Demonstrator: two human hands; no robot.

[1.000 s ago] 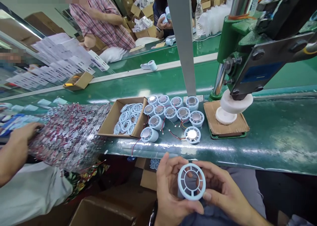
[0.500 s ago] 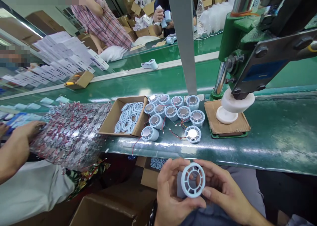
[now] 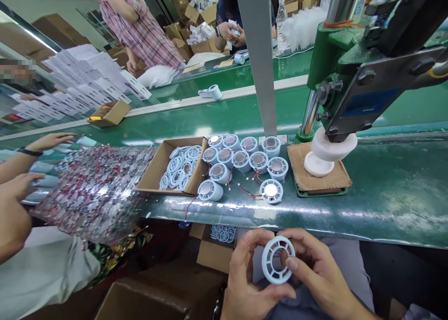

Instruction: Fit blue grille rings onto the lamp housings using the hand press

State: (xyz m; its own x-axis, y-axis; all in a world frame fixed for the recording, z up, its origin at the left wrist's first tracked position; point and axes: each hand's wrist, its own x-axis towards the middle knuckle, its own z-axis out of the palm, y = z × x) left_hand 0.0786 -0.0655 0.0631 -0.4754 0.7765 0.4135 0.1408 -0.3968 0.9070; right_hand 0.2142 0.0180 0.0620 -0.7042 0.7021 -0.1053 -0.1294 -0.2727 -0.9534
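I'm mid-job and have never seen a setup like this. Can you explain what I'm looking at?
There is no robot here. One camera, worn on a person's head, looks forward and down. At the bottom, that person's left hand and right hand together hold a pale blue part with a spoked, ring-shaped face.

Beyond them is a green worktop. On it, a cardboard box holds pale blue rings; beside it stand round blue pieces with metal discs, some trailing wires. The green machine on the right looks like a press, its white pad above a white cup. The hands at far left belong to someone else.
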